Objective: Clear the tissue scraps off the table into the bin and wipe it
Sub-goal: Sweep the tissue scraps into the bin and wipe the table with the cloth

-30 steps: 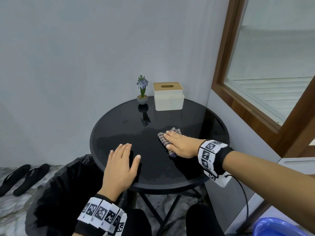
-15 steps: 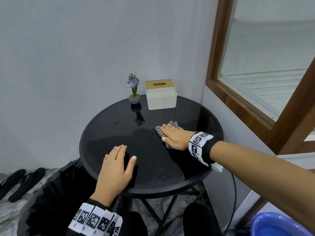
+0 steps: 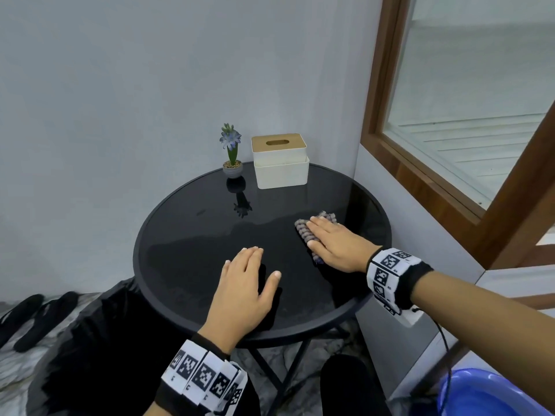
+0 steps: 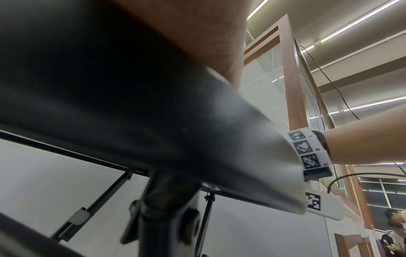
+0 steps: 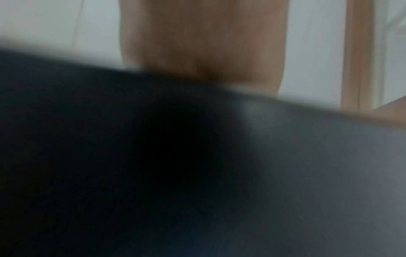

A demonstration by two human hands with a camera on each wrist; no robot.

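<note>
A round black glass table (image 3: pixel 192 223) stands in a grey-walled corner beside one wood-framed window (image 3: pixel 468 121). On it are one tissue box (image 3: pixel 280 163) and one potted flower (image 3: pixel 232 157). The right hand (image 3: pixel 336 244) presses flat on one knobbly cloth (image 3: pixel 306 232); the left hand (image 3: pixel 243 292) lies flat, fingers straight. One black-lined bin (image 3: pixel 90 340) sits below left, its contents probably too dark to read.

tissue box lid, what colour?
Light wood tan, over a cream-white body. The tissue box shows best in the head view.

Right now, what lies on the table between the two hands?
Nothing: in the head view, only bare black tabletop separates the left hand from the right hand pressing the cloth.
</note>
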